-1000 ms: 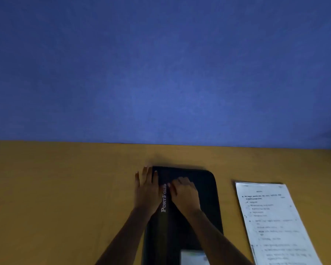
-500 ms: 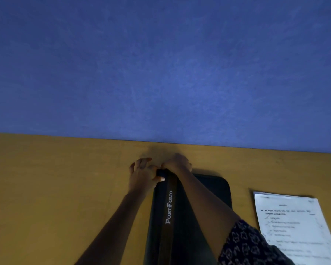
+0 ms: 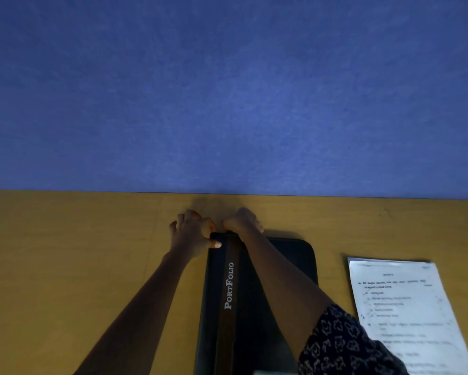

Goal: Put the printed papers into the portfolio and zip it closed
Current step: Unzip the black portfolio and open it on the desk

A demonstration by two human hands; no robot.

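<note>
Black rectangular portfolio (image 3: pixel 257 315) with a brown "PortFolio" stripe lies flat and closed on the yellow-brown wooden table (image 3: pixel 65 266), long axis pointing away from the person toward the blue wall panel (image 3: pixel 227 90). Left hand (image 3: pixel 192 235) grips the far left corner: thumb pressed on top, fingers curled past the edge. Right hand (image 3: pixel 242 221) is bunched at the far edge just beside it, fingers curled under. Can't tell whether they pinch a zip pull, it's hidden. White printed papers (image 3: pixel 406 307) sit on the table to the right of the portfolio, not touching it, none inside yet as far as I can see. My read is that the zip is being worked at the far end. Risks: if the left grip slackens, the case slides on the smooth top rather than the zip running. The right forearm lies across the cover and may pin it when it needs to lift. The patterned sleeve (image 3: pixel 343 345) hangs close to the loose sheets and could skew them.
</note>
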